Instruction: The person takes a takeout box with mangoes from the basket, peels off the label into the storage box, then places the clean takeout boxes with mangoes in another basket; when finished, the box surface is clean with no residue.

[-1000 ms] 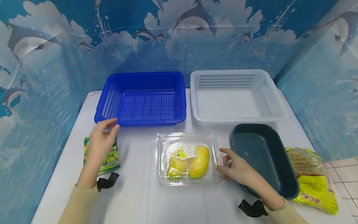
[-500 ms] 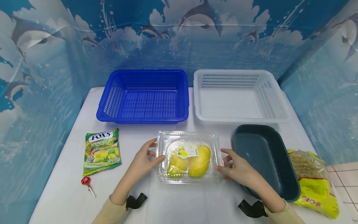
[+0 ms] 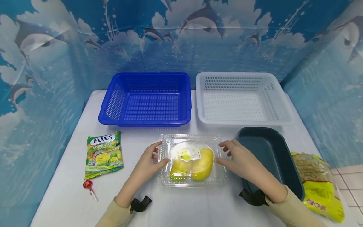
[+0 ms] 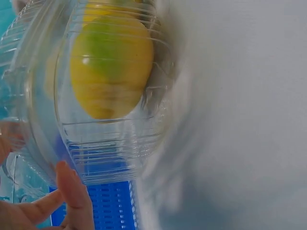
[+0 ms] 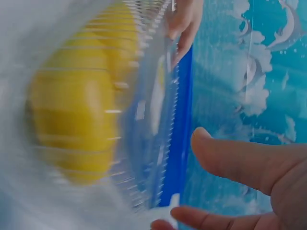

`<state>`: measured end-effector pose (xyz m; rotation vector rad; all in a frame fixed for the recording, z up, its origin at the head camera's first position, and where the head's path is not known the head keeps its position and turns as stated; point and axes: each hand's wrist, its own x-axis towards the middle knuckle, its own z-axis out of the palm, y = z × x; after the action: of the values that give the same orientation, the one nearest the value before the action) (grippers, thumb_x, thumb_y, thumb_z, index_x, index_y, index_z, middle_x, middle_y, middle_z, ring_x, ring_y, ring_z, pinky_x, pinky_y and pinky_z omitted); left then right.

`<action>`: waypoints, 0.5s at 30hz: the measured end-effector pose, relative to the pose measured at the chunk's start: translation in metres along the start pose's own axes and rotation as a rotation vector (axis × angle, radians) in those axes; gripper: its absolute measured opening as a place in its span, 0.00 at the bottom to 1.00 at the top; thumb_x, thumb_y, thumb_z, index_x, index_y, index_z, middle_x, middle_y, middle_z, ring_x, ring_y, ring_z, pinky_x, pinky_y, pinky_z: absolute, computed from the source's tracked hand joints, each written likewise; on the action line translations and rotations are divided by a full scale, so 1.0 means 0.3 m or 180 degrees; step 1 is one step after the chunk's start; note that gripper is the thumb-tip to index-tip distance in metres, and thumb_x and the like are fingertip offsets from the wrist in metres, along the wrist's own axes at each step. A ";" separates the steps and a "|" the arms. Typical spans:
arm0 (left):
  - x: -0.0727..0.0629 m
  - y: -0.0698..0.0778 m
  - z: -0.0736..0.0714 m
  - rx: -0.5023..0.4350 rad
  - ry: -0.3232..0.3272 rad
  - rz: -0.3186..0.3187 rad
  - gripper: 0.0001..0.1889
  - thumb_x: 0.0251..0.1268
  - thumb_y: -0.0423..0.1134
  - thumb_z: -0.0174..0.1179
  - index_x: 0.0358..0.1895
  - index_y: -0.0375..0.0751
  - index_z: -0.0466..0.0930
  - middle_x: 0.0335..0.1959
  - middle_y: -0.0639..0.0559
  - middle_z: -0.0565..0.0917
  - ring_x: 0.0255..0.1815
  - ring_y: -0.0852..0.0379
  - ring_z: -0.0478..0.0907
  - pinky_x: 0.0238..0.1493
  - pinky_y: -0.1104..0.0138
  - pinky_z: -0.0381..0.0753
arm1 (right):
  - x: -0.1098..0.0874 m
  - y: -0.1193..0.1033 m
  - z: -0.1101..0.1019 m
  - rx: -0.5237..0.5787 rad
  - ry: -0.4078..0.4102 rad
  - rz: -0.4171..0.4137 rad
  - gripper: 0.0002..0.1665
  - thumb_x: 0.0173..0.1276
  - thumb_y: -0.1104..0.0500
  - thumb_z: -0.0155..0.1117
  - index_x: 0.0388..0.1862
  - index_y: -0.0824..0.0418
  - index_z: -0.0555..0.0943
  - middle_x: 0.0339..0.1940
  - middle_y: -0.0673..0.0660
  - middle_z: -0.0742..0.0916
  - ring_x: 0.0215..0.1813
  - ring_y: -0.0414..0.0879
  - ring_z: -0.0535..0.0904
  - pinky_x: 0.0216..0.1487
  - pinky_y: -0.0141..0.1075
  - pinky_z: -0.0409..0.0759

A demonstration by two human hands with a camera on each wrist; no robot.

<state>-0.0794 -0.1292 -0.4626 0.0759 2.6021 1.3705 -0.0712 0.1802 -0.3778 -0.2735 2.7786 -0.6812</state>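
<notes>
Box of clear plastic sits on the white table between both hands, two yellow fruits inside, label on the lid. Left hand at the box's left edge, thumb apart from fingers, thumb over the rim; can't tell if it really grips. Right hand by the box's right edge, thumb and fingers spread, clamped on nothing; right wrist view shows its thumb free of the plastic. Behind the box to the left, blue basket; behind to the right, white basket. Right of the box, dark basin, then yellow bag. Left of it, candy bag and lollipop. Step looks like setting both hands on the box; next move probably calls for the right fingers closing onto its edge, level with the left, without squeezing the thin lid.
</notes>
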 end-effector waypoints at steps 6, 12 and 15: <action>0.003 -0.001 0.002 0.0021 -0.0003 0.0000 0.38 0.59 0.43 0.70 0.72 0.41 0.64 0.48 0.45 0.75 0.40 0.55 0.73 0.38 0.65 0.74 | 0.119 -0.125 -0.014 -0.0277 -0.0265 -0.0746 0.18 0.62 0.54 0.73 0.48 0.61 0.83 0.42 0.54 0.84 0.45 0.49 0.81 0.48 0.43 0.81; 0.005 0.000 0.002 0.0015 -0.0011 -0.0013 0.38 0.59 0.42 0.70 0.72 0.40 0.65 0.48 0.45 0.75 0.41 0.55 0.73 0.39 0.65 0.74 | 0.216 -0.202 0.005 -0.0663 -0.0673 -0.0960 0.15 0.61 0.54 0.73 0.45 0.58 0.85 0.43 0.52 0.84 0.44 0.47 0.80 0.50 0.41 0.81; 0.002 0.000 0.001 0.0002 -0.0017 -0.0024 0.38 0.59 0.43 0.70 0.71 0.41 0.65 0.48 0.45 0.75 0.41 0.55 0.73 0.39 0.65 0.74 | 0.241 -0.214 0.021 -0.0712 -0.0734 -0.0994 0.14 0.60 0.54 0.74 0.43 0.57 0.85 0.41 0.52 0.84 0.43 0.46 0.79 0.49 0.40 0.81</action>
<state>-0.0798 -0.1288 -0.4629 0.0699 2.5959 1.3651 -0.1302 0.1039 -0.3680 -0.7911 2.6111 -0.3721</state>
